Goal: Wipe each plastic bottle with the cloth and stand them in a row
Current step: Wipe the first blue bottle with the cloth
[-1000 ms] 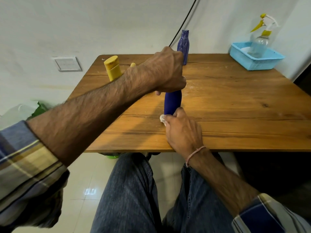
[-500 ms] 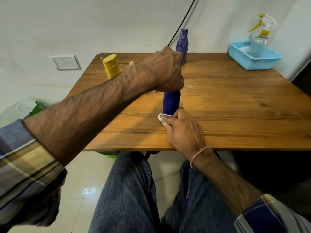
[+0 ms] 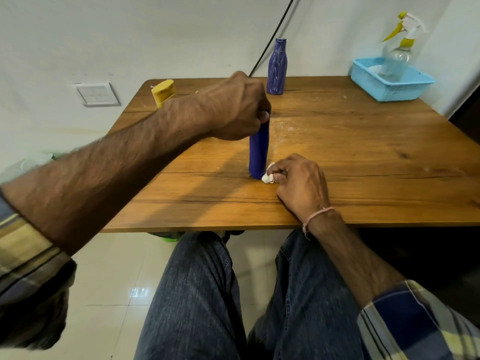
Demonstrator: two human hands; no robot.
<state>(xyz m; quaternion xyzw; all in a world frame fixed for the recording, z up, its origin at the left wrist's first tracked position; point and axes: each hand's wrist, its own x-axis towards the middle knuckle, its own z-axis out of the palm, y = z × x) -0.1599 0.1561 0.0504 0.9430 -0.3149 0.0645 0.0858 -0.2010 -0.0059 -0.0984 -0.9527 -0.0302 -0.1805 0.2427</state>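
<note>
One plain blue bottle (image 3: 258, 152) is stood upright near the middle of the wooden table (image 3: 363, 152) — its top is gripped by the left hand (image 3: 233, 110), and a white cloth (image 3: 267, 177) is pinched by the right hand (image 3: 300, 183) against its base. A patterned bottle (image 3: 277, 70) and a yellow bottle (image 3: 163, 91) are set farther back, well apart.

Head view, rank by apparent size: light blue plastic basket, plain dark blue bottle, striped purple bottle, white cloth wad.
Light blue plastic basket
Plain dark blue bottle and striped purple bottle look alike, unranked
White cloth wad smallest
</note>
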